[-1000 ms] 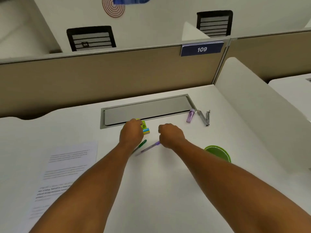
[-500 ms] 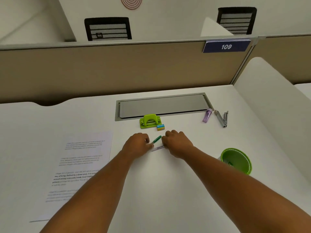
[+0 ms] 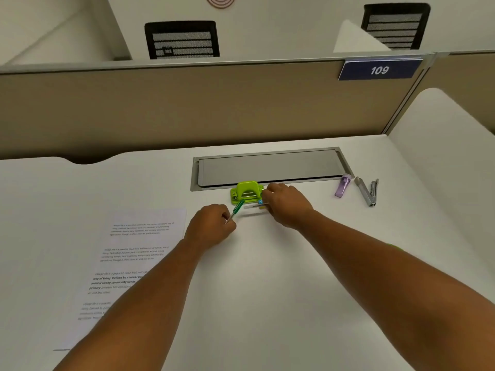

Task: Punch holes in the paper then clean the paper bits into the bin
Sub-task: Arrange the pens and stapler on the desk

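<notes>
A lime-green hole punch (image 3: 247,192) stands on the white desk just in front of the grey cable hatch. A printed paper sheet (image 3: 139,247) lies flat at the left, partly under my left forearm. My left hand (image 3: 211,227) is closed on a green pen (image 3: 237,209) whose tip points at the punch. My right hand (image 3: 286,204) sits beside the punch's right end, closed on a pale pen (image 3: 253,207) that lies level. A small blue eraser (image 3: 260,201) peeks out by its fingers. Only a green sliver of the bin (image 3: 395,247) shows past my right forearm.
A purple tube (image 3: 342,186) and a metal stapler (image 3: 367,190) lie at the right of the grey hatch (image 3: 267,167). A tan partition with a "109" plate (image 3: 379,69) closes the back; a white side panel (image 3: 450,145) stands at the right.
Both hands came back from the punch and closed on the two pens. The left has raised the green pen; the right has carried the pale pen up beside the punch. The bin slid behind my right arm.
</notes>
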A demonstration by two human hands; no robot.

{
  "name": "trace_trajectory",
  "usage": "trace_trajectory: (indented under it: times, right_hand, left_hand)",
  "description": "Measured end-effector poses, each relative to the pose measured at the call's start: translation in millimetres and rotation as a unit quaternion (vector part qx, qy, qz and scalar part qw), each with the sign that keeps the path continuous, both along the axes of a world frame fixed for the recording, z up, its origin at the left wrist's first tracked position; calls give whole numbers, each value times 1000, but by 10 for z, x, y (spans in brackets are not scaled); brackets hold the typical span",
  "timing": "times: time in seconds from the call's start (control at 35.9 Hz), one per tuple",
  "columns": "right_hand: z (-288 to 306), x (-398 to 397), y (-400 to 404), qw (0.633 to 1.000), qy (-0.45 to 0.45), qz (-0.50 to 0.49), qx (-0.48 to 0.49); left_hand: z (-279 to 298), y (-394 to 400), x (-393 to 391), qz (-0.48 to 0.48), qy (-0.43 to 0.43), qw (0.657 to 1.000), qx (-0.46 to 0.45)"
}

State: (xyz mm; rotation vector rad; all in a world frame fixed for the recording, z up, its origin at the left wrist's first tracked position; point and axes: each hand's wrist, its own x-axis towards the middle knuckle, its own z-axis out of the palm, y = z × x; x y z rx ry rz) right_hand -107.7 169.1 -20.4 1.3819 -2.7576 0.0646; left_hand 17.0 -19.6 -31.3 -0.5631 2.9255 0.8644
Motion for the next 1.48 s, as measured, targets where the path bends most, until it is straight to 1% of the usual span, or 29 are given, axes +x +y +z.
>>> trace_trajectory:
  times: [0.19,0.31,0.42,0.5,0.58,0.72,0.86,0.92,1.0,1.09,1.28,1.48]
  right_hand:
    - [-122,39,-34,999,-15,-29,-11]
    - [-156,61,-2,994,-66,-86,-12]
    - [-124,62,67,981,-130,-146,8]
    - [-70,45,146,971,-160,-177,22]
    - [27,-30,280,953,-194,-230,24]
    - [269,-315,677,926,-207,-316,-4]
    - [428,-599,1155,892,-191,-406,-56]
    - [444,-673,1303,876,-197,-434,-69]
    - [366,-774,1467,852,-203,-473,-96]
    - [218,-873,1533,837,-199,-496,-118]
    - [50,-1015,1628,843,-178,-496,-108]
    - [-22,-1078,1698,852,-157,-489,-96]
  left_hand:
    - [12,-117,-12,19,46,999,16]
    - [36,-78,-66,12,74,997,21]
    - [91,58,-214,10,106,994,23]
    - [144,225,-367,17,116,992,44]
    - [188,420,-527,10,127,990,60]
    - [228,752,-788,6,133,988,79]
    - [239,1137,-1067,-3,122,988,92]
    - [218,1301,-1189,-8,108,989,102]
    - [167,1546,-1368,-12,83,991,105]
    - [104,1772,-1542,-16,49,994,97]
    - [-84,2080,-1864,3,-3,998,57]
    - [-173,2196,-1998,17,-13,999,50]
